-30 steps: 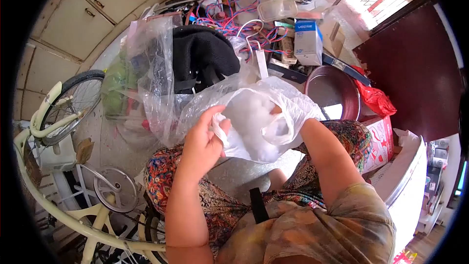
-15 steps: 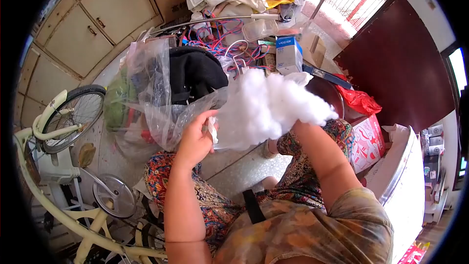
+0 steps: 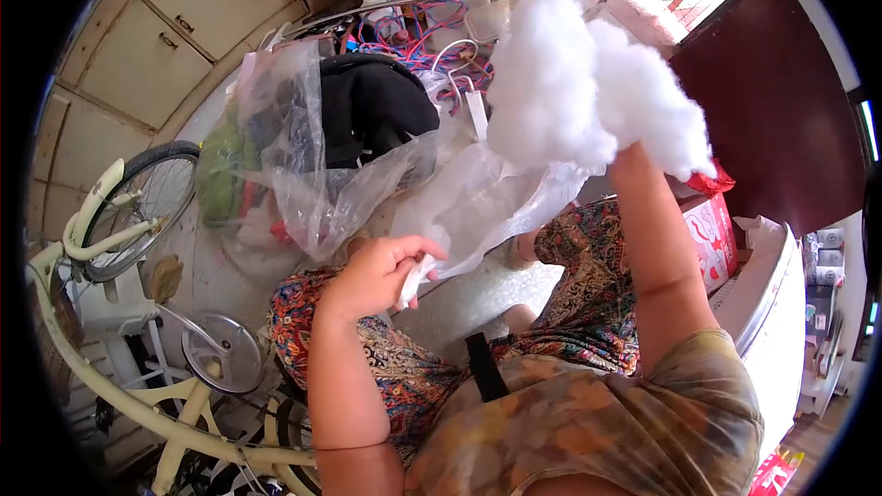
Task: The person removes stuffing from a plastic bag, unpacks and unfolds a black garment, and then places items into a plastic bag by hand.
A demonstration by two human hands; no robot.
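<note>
Left hand [image 3: 378,276] pinches edge of white plastic bag [image 3: 487,207], which spreads forward and right of that hand. Right hand [image 3: 632,162] holds white stuffing [image 3: 574,96] aloft, mass mostly beyond it; fingers apparently buried, exact grip not visible.

A pale speckled floor [image 3: 537,289] carries a bulging clear plastic bag [image 3: 299,179] at left, tangled red-and-blue cords [image 3: 415,29] farther back, and a red-and-white printed box [image 3: 711,231] at right.

Single head-worn view, facing forward and down, close above the patterned trousers [image 3: 593,298]
</note>
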